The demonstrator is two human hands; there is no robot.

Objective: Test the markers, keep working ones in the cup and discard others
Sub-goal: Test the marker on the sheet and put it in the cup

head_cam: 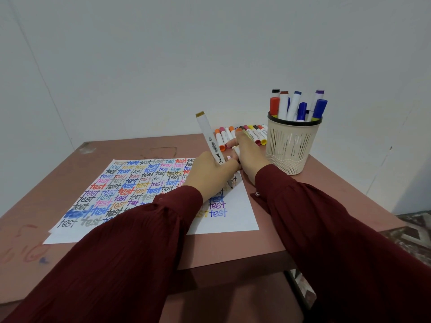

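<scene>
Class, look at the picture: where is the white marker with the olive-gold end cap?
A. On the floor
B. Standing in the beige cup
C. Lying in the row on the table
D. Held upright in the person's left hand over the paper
D: the left hand grips the white marker, cap end up, over the test sheet.

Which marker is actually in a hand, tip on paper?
The white marker with the olive-gold end cap, held upright in the left hand over the paper; the others lie on the table or stand in the cup.

Sleeve [149, 229] covers paper [233, 206] (lower rows hidden).
</scene>
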